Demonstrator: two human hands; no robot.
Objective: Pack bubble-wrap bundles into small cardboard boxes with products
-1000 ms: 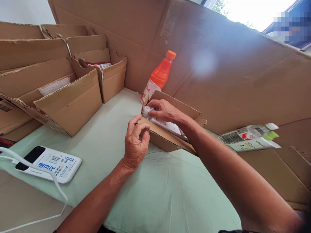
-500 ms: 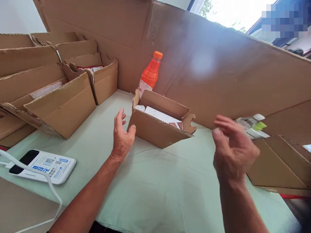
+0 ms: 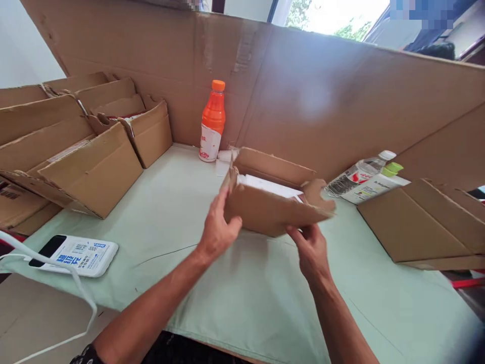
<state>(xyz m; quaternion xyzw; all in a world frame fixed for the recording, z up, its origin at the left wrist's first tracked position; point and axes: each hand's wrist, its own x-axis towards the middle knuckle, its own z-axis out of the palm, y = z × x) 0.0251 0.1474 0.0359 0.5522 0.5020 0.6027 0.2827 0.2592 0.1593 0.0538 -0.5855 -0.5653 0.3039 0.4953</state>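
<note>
An open-topped cardboard box (image 3: pixel 265 210) sits in the middle, over the pale green cloth, slightly tilted. White packages (image 3: pixel 271 186) lie inside it; I cannot make out what they contain. My left hand (image 3: pixel 220 225) grips the box's left end, thumb on the front face and fingers along the side. At the lower right front corner, my right hand (image 3: pixel 310 250) holds the box, its thumb against the front and the other fingers partly hidden beneath. Behind the box's left end stands a bottle of orange drink (image 3: pixel 214 119), with a small white object (image 3: pixel 226 155) beside it.
Several cardboard boxes (image 3: pixel 102 174) stand at the left. A white power bank (image 3: pixel 85 258) with a cable (image 3: pixel 81 288) lies at the front left. On the right are a clear bottle (image 3: pixel 356 174), a white carton (image 3: pixel 371 189) and another cardboard box (image 3: pixel 413 222). A tall cardboard panel (image 3: pixel 159 55) closes the back.
Both hands, apart from the box before, have closed on it. The box has shifted right, away from the orange drink bottle, uncovering the small white object. The view has turned slightly.
</note>
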